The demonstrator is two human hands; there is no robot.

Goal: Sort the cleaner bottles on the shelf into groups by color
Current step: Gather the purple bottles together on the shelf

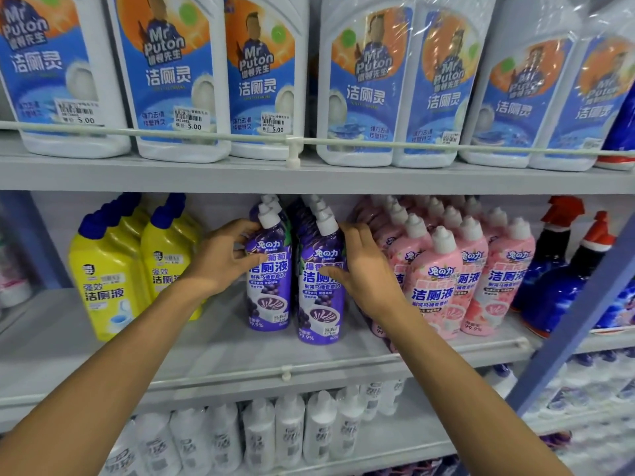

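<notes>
On the middle shelf [213, 348] two rows of purple cleaner bottles stand side by side. My left hand [220, 257] grips the front purple bottle of the left row [269, 297] from its left side. My right hand [364, 266] grips the front purple bottle of the right row [318, 310] from its right side. Left of them stand yellow bottles with blue caps [106, 280]. To the right stands a block of pink bottles with white caps [443, 286], touching my right hand's back.
Dark blue spray bottles with red triggers [556, 269] stand at the shelf's right end. The upper shelf carries large white bottles with blue labels [178, 77] behind a rail [292, 140]. White bottles [288, 431] fill the lower shelf. A blue upright [577, 314] slants across the right.
</notes>
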